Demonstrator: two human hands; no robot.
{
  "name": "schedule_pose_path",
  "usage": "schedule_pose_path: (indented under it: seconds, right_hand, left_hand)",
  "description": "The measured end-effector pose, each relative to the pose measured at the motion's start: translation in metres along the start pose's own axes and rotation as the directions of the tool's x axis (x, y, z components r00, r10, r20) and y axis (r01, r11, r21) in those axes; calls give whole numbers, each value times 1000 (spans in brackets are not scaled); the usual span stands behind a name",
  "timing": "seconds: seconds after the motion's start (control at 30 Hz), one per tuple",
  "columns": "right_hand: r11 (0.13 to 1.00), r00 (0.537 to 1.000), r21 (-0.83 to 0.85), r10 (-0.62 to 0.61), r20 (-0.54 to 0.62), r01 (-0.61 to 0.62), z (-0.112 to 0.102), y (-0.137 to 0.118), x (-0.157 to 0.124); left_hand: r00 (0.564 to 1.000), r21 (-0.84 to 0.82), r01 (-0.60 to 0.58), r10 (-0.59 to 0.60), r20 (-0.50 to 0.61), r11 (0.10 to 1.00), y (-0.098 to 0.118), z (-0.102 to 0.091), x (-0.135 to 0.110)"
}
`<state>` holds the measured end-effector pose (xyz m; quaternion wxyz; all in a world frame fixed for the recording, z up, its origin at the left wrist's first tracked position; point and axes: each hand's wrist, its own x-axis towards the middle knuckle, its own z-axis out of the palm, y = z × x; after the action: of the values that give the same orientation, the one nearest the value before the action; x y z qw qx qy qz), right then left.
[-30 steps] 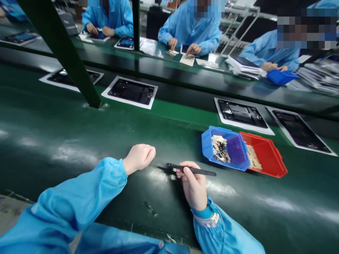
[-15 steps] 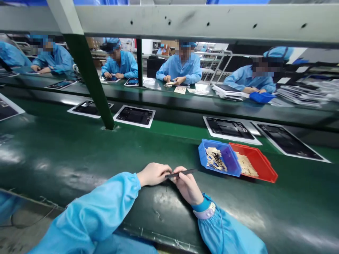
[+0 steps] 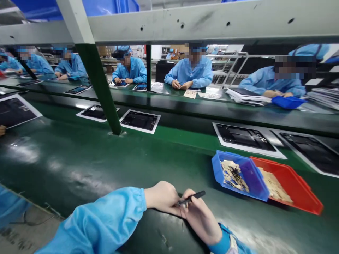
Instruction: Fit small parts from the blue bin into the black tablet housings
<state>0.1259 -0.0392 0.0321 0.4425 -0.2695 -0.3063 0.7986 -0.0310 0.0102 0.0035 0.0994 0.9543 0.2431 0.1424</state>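
Note:
My right hand (image 3: 200,215) is closed around a slim black pen-like tool (image 3: 194,197). One end of the tool meets the fingers of my left hand (image 3: 162,195), and a thin dark strand hangs below that spot. My left hand is curled, its knuckles up and its fingertips mostly hidden; whatever it pinches is too small to make out. Both hands are together over the green bench top (image 3: 106,158). To their right stands a blue bin (image 3: 218,173) with pale and black small pieces in it, overlapping a red bin (image 3: 304,194) with pale pieces.
Flat black panels on white sheets, such as one panel (image 3: 140,120), lie along the bench's far side. A green post (image 3: 103,91) rises at left, under a white beam (image 3: 164,26). Several co-workers in blue sit opposite, and a co-worker's hand (image 3: 2,129) shows at the left edge.
The view has shifted, so the bins and panels sit lower and farther right. My hands have drawn closer together, and the black tool is tilted more steeply in my right hand.

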Motion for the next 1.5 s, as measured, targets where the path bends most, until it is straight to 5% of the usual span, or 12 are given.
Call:
schedule_pose_path:
  seconds: [0.33,1.5]
  right_hand:
    - [996,996,16,83,-15,-82,1,1,-6]
    - [988,986,-64,135,-102,-142,1,-4,-10]
  left_hand:
    - [990,55,-130,132,-43,990,1,6,-3]
    - [986,-12,-140,139,-91,990,2,10,-8]
